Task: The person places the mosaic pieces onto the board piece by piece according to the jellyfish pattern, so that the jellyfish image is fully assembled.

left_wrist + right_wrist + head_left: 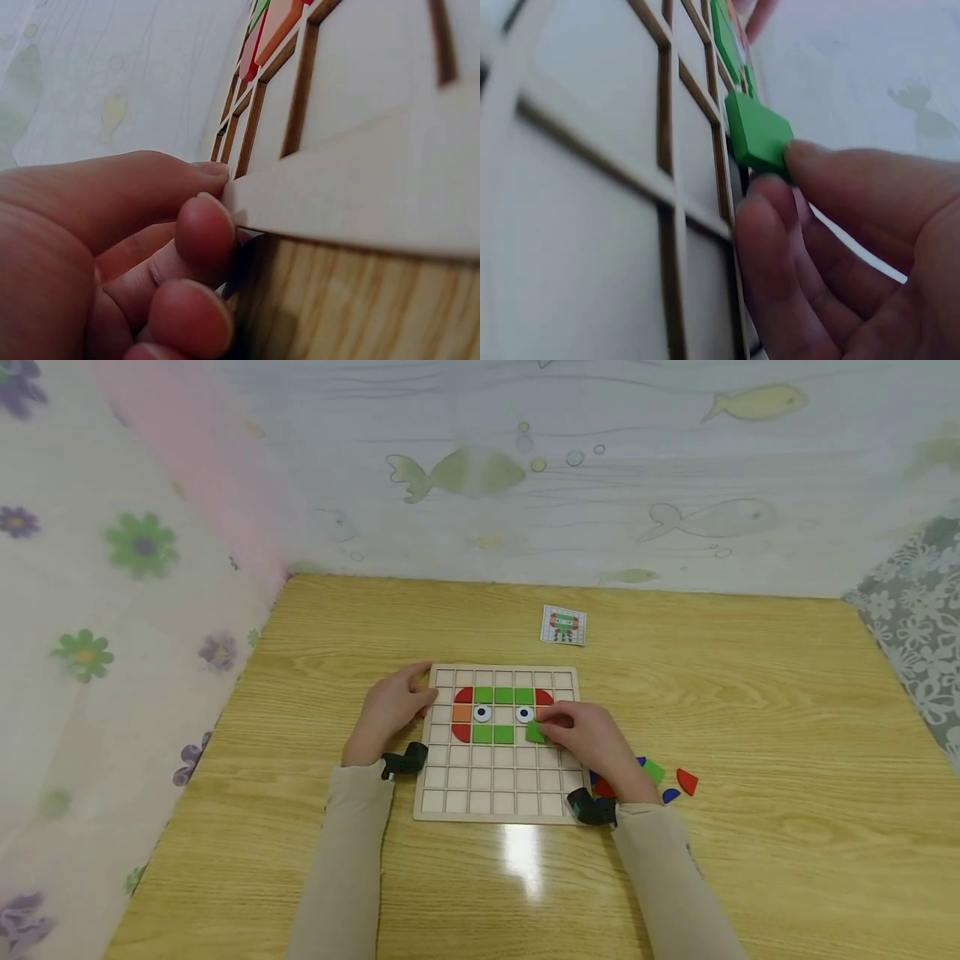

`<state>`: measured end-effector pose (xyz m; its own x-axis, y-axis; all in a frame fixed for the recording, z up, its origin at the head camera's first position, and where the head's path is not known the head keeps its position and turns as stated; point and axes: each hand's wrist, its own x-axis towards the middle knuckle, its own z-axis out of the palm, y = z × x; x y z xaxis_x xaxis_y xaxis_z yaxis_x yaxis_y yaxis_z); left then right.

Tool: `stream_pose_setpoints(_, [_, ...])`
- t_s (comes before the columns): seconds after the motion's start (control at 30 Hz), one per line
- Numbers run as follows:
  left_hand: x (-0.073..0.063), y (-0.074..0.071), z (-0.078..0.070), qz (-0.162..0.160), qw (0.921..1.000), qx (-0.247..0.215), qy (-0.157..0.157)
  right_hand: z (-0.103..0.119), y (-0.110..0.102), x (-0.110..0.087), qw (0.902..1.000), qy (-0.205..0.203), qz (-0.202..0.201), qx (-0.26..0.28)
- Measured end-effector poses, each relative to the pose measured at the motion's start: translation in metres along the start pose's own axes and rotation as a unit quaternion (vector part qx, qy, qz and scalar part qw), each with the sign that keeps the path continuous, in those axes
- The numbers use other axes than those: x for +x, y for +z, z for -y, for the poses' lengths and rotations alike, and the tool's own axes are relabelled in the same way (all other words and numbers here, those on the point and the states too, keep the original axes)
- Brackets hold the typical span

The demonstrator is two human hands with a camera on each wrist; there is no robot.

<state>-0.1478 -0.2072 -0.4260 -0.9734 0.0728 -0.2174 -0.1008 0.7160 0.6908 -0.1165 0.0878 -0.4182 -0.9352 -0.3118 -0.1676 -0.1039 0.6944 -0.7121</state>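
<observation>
1. Pinching a green tile [536, 732] between thumb and fingers, the right hand [588, 735] reaches over the board [502, 817] from its 4 o'clock side.
2. That tile is plain bright green, square and thick-edged. It lies between 2 and 3 o'clock from the board's centre, skewed to the grid; I cannot tell whether it touches the board.
3. The left hand [392, 710] grips the board's edge near 10 o'clock, thumb tip on the rim, other fingers bent.
4. The board is one pale wooden square, ruled seven cells by seven.
5. Set on it, counted without the held piece: five green tiles [503, 695], three at 12 o'clock and two below; three rounded red tiles [463, 695]; two orange tiles [462, 714], the 3 o'clock one partly covered by fingers; two eye discs [482, 713].
6. One card [564, 625] with a printed pattern rests on the table [765, 710] at the board's 1 o'clock.
7. Toward 4 o'clock lie loose pieces [687, 781] in red, blue and green; the right wrist hides some, so their total cannot be told.
</observation>
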Motion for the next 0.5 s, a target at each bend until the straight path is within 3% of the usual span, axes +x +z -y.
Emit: stream_pose_setpoints(0.5, [0.001, 0.001, 0.001, 0.002, 1.0000, -0.007, -0.004, 0.009, 0.012, 0.002, 0.9991, -0.025, -0.018, -0.029])
